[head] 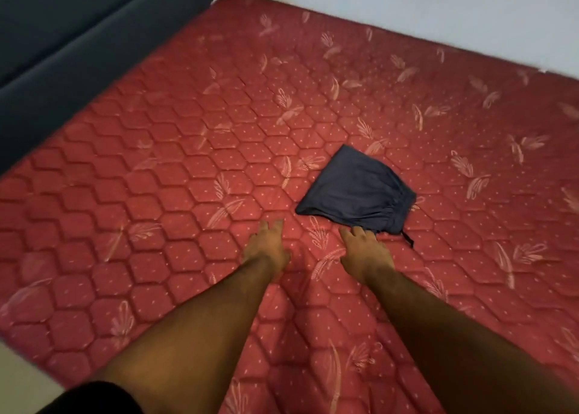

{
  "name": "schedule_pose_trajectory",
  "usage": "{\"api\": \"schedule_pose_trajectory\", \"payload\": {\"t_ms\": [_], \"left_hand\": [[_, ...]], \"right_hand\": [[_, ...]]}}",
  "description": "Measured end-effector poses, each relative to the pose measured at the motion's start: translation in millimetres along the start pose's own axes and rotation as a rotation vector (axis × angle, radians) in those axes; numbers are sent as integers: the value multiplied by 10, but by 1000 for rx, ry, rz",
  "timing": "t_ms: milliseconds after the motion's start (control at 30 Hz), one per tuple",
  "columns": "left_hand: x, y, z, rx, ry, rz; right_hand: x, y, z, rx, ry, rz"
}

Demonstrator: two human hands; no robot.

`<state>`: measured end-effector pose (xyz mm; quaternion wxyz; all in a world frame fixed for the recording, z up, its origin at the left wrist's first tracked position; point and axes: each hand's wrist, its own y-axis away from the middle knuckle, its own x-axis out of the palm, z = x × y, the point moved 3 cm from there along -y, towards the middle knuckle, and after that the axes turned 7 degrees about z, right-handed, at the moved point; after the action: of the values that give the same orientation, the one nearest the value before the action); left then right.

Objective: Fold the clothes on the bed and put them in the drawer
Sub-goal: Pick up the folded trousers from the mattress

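Folding apparently complete: dark folded garment (pixel 357 191) lies mid-bed toward the right edge, right hand (pixel 365 251) touching its near hem, left hand (pixel 266 247) spread beside; drawer transfer remains.

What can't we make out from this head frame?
- Drawer: not in the head view, it lies outside the frame.
- Right hand on the folded dark garment: fingertips reach its near edge, but motion blur hides whether they pinch it.
- Garment type: folded over, so only an elastic waistband and a cord end show.
- Left hand: over the red mattress, contact unclear through blur.
- Any other clothes: none visible; the bed's near right part is cut off by the frame edge.
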<state>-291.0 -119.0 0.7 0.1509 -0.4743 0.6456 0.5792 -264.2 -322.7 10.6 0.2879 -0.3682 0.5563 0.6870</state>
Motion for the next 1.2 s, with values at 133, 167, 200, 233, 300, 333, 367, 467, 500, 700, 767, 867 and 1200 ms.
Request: {"api": "schedule_pose_trajectory", "payload": {"t_ms": [133, 167, 200, 233, 300, 333, 367, 467, 500, 700, 767, 867, 1200], "left_hand": [[147, -844, -77, 40, -41, 27], [166, -1068, -102, 61, 3, 22], [188, -1279, -132, 79, 68, 9], [259, -1558, -174, 95, 141, 1], [383, -2036, -265, 99, 316, -30], [438, -2226, -309, 93, 384, -44], [511, -2422, -355, 95, 426, -60], [755, -2970, -413, 88, 360, -144], [805, -3098, -395, 80, 303, -191], [907, -3307, -512, 207, 628, -159], [990, -3173, -386, 181, 782, -105], [1258, -2621, -31, 76, 848, -19], [1153, -2047, 258, -100, 1151, -58]], "right_hand": [[346, -680, -231, 16, 1, 12], [396, -847, -272, 14, 0, -17], [448, -1018, -313, 13, -13, -54], [521, -1245, -398, 37, -54, -78], [631, -1639, -621, 102, -220, -147], [679, -1784, -754, 132, -318, -194], [732, -1916, -914, 166, -418, -231], [909, -2198, -1388, 203, -644, -285], [903, -2215, -1487, 182, -648, -332], [1012, -2347, -2200, 476, -1053, -639], [1090, -2378, -2259, 463, -1398, -595], [1049, -2237, -1957, 356, -1603, -318], [1308, -1847, -1303, 224, -1747, 162]]}}
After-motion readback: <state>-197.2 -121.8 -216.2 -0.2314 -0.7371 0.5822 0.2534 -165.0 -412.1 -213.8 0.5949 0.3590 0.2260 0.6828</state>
